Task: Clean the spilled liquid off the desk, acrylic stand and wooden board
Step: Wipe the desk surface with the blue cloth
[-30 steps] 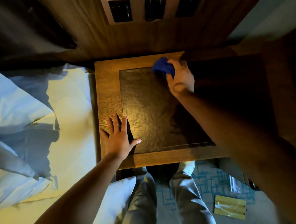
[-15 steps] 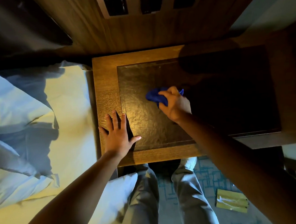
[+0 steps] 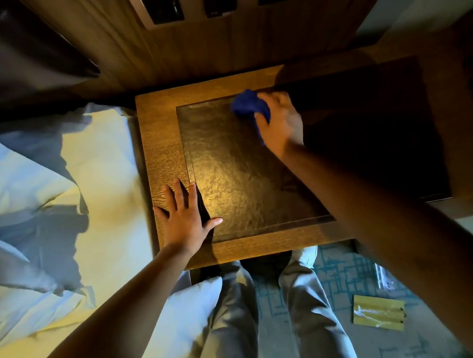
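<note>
Two hands: both are on the desk (image 3: 161,144), seen in the single head view.
Desk: a wooden frame around a dark, textured inset panel (image 3: 229,173); its right part lies in deep shadow.
Right hand (image 3: 280,120): it is at the far edge of the panel, near the middle of the desk's far side; it looks a little blurred.
Right fingers: they are curled around a blue cloth (image 3: 249,106) and press it on the panel.
Blue cloth: bunched, it sticks out to the left of the hand and touches the far border of the panel.
Left hand (image 3: 183,215): it lies flat at the near left corner of the desk, over the line between frame and panel.
Left fingers (image 3: 179,190): they are straight and spread wide, holding nothing; the thumb points to the right onto the panel.
Spilled liquid: I cannot tell where it is on this shiny surface.
Bed (image 3: 64,189): white bedding lies just beside the left edge of the desk.
Floor: a yellow packet (image 3: 378,315) lies on the patterned carpet (image 3: 344,277), near the right leg of the person.
Wall: a wooden panel with a switch plate (image 3: 192,18) stands behind the far edge of the desk.
</note>
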Demonstrator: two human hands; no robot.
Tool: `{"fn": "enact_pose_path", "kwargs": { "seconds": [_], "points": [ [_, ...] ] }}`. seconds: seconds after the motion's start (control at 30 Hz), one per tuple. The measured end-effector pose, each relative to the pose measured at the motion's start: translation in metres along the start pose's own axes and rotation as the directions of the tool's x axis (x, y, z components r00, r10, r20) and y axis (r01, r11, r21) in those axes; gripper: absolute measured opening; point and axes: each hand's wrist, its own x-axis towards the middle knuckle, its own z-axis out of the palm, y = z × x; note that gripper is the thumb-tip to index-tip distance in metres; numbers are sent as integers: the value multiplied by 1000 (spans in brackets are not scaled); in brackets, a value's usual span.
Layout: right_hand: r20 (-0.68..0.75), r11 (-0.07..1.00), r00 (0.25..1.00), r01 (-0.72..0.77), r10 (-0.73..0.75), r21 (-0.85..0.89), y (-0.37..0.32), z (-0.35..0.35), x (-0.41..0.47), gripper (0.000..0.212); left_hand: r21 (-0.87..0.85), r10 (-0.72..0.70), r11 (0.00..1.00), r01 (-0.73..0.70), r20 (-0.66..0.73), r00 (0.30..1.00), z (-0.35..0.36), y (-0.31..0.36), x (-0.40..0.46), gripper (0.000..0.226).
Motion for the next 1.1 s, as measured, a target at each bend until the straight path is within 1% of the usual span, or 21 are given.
{"fn": "enact_pose_path", "kwargs": {
  "seconds": [0.07,0.13,0.2,0.27,0.4,0.47,0.57,0.63,0.67,0.7,0.73,0.77,0.8,0.83,0.9,0.97,1.0,1.03,1.1],
  "points": [
    [23,999,999,-26,26,-37,-8,3,27,47,-4,4,1000,-4,-5,1000,1,-1,0,112],
    [102,995,993,-56,64,-80,-11,6,41,49,-12,8,1000,-8,-5,1000,1,-2,0,112],
    [201,987,975,-68,96,-144,-9,11,41,54,-13,12,1000,-12,-8,1000,2,-3,0,112],
    [248,985,965,-43,84,-164,-7,14,32,56,-21,11,1000,-11,-11,1000,2,-3,-1,112],
    [310,989,951,38,8,-142,-2,15,-12,52,-14,-3,1000,3,8,1000,0,-3,-1,111],
    [307,992,952,38,1,-123,1,14,-40,49,-31,-6,1000,7,17,1000,-2,-2,-2,111],
    [307,996,950,-26,50,-83,4,11,-74,44,-63,-28,998,31,43,999,-10,2,1,103],
    [304,995,948,-100,94,3,4,7,-88,36,-156,-66,985,77,75,995,-21,10,4,89],
    [295,989,950,-132,106,68,5,3,-94,33,-245,-61,966,80,84,995,-30,20,4,81],
    [282,979,954,-148,104,137,6,-1,-101,31,-366,-32,929,59,79,996,-39,31,3,75],
    [266,968,960,-148,91,203,6,-8,-107,31,-521,-1,853,34,65,998,-50,44,0,70],
    [243,956,967,-141,77,259,6,-16,-114,31,-671,10,740,35,63,998,-62,61,-6,62],
    [217,944,974,-130,64,303,5,-25,-121,33,-772,8,633,55,77,997,-73,78,-12,56],
    [187,934,981,-117,55,337,5,-34,-129,34,-830,5,553,68,85,996,-82,93,-16,55],
    [123,918,991,-100,56,385,5,-55,-143,38,-879,43,475,40,68,997,-94,117,-19,46],
    [50,889,997,-71,54,452,9,-75,-155,36,-914,107,406,-2,46,993,-102,135,-18,29],
    [13,867,998,-59,60,496,11,-84,-161,35,-924,133,381,-28,24,991,-108,145,-20,27],
    [-11,844,996,-66,85,532,15,-93,-167,34,-934,152,354,-52,2,988,-113,153,-23,23],
    [1,802,984,-147,180,579,23,-113,-178,31,-955,229,281,-99,-33,973,-125,170,-30,13]
  ]
}}
